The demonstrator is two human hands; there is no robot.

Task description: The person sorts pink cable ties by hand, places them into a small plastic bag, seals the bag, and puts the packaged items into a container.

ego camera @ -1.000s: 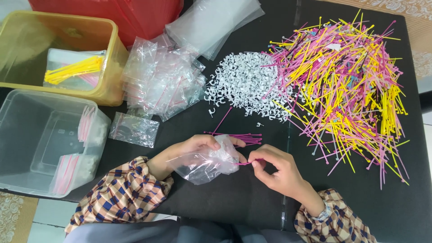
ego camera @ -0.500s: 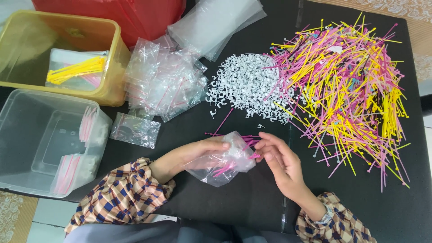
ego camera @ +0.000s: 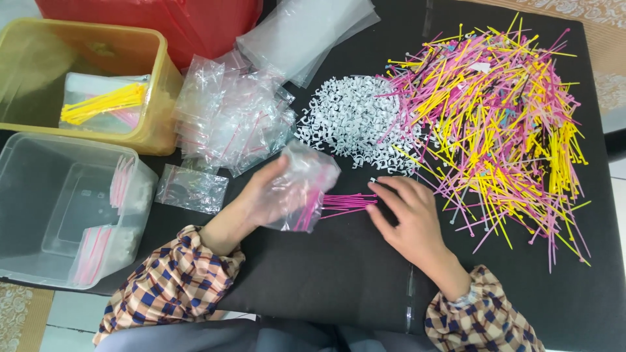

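Note:
My left hand (ego camera: pixel 264 195) holds a small clear plastic bag (ego camera: pixel 304 182) lifted off the black table, with pink cable ties (ego camera: pixel 306 212) partly inside it. My right hand (ego camera: pixel 405 215) lies flat on the table with fingers spread, its fingertips touching a small bundle of pink cable ties (ego camera: pixel 349 201) that sticks out of the bag's mouth. A big heap of pink and yellow cable ties (ego camera: pixel 495 124) lies just beyond the right hand. A pile of small white clips (ego camera: pixel 355 120) sits above the bag.
A stack of empty clear bags (ego camera: pixel 228 117) and one loose bag (ego camera: pixel 191 188) lie left of my hands. A yellow tub (ego camera: pixel 163 72) holds bagged yellow ties. A clear tub (ego camera: pixel 140 195) at the left holds filled bags. Red container (ego camera: pixel 195 19) at the back.
My left hand has raised the bag and tilted it toward the clips. My right hand let go of the ties, moved right and flattened onto the table.

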